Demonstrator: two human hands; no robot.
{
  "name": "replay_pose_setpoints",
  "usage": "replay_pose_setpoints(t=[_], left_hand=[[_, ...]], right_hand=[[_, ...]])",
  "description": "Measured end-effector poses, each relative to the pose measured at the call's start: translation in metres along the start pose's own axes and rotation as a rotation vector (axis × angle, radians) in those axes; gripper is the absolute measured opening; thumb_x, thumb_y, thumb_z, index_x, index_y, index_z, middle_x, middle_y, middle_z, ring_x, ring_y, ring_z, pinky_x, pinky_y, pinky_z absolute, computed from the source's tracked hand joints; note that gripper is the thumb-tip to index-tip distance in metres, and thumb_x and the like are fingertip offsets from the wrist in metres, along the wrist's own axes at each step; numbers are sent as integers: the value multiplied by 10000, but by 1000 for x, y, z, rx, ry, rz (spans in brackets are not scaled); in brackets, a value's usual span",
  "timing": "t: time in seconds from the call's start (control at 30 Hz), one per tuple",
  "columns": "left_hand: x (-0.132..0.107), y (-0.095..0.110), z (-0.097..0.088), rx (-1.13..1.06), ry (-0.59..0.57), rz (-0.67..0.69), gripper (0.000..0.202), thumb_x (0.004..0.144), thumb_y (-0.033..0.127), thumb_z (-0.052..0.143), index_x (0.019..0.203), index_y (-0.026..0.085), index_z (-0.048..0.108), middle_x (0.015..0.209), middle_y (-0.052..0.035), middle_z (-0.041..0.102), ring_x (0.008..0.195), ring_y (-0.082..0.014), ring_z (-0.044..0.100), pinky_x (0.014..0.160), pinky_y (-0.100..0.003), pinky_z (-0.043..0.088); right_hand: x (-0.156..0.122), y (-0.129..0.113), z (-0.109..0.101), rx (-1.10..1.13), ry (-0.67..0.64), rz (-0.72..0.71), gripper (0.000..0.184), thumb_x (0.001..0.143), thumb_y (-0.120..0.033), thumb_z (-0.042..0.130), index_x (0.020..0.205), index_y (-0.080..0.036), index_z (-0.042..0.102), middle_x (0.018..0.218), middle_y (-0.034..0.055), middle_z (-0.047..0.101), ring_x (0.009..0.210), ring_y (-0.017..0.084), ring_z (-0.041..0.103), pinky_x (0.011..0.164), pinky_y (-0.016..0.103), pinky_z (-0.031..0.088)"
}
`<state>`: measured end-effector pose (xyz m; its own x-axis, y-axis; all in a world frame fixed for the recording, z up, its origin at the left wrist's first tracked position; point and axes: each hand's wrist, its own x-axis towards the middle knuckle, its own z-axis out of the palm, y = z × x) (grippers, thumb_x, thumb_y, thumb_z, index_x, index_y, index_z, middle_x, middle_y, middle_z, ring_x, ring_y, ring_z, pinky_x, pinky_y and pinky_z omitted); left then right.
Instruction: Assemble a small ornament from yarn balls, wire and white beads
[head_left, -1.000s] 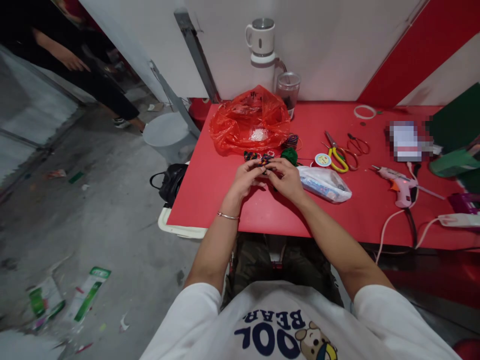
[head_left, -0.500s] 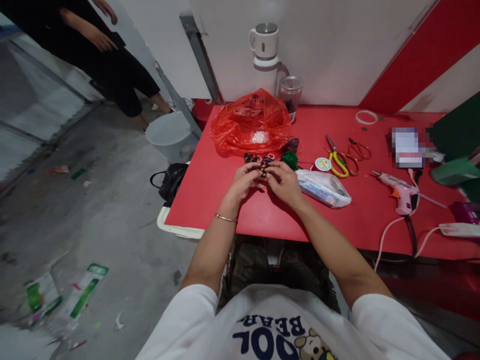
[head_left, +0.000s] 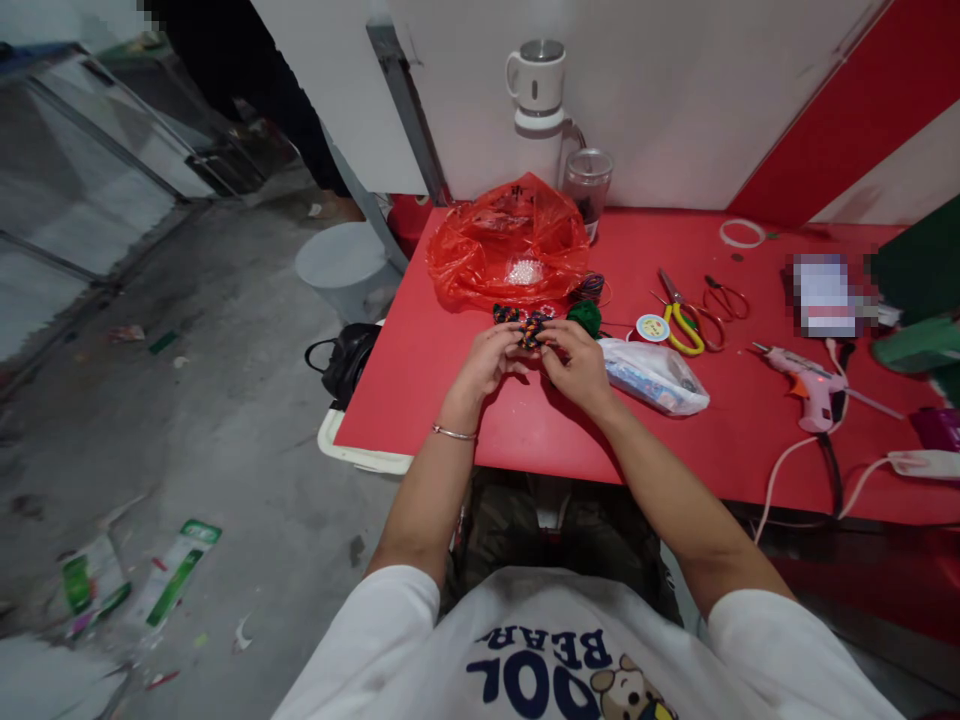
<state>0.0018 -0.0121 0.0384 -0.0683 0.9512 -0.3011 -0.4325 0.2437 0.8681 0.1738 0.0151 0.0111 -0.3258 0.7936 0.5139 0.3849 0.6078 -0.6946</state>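
Between my two hands is a small dark, multicoloured piece that looks like knotted or braided cord (head_left: 532,332). My left hand (head_left: 487,362) pinches its left side, and a silver bangle circles that wrist. On its right side, the fingers of my right hand (head_left: 576,365) are closed on it. A similar dark patterned piece (head_left: 505,314) lies just beyond my left fingertips. Close to my right fingers sit a ball of green yarn (head_left: 585,318) and a bundle of dark cord (head_left: 589,289). The fingertips partly hide the held piece.
Behind my hands lies a red plastic bag (head_left: 480,255) with clear beads (head_left: 524,271). To the right are a plastic packet (head_left: 654,375), a thread spool (head_left: 652,328), yellow-handled scissors (head_left: 683,325), red-handled pliers (head_left: 726,298) and a corded pink glue gun (head_left: 810,385). A bucket (head_left: 345,262) stands left of the table.
My hands stay at the same place with the cord piece, with only slight finger shifts. The view has moved slightly. The person at the upper left has moved to the right, behind the panel.
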Motion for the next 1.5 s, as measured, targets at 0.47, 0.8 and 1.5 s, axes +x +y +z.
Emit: replay_pose_setpoints(t=[0.47,0.8,1.5], left_hand=[[0,-1,5,57,64,9,272,749,159,762,992,151,641,714,19,695,545,-129,687,460,-219,534],[3,0,1,159,122,-4,168,828,176,642,992,140,648,683,-27,697,564,-181,711,411,-224,457],[15,-11,-6,366,48,50,139,857,84,687,762,158,757,520,-20,652,331,-74,459,352,-165,266]], right_hand=[[-2,5,0,-61,-48,-144,235,954,-202,578,1074,-220,779,1296,145,715,1184,262,713,1012,437,615],[0,-9,-11,-179,35,24,263,954,-198,551,1081,-240,778,1238,106,758,1165,261,720,1017,423,596],[2,-10,-14,-321,-256,43,321,980,-289,561,1232,-252,757,1198,80,789,1080,254,742,953,388,593]])
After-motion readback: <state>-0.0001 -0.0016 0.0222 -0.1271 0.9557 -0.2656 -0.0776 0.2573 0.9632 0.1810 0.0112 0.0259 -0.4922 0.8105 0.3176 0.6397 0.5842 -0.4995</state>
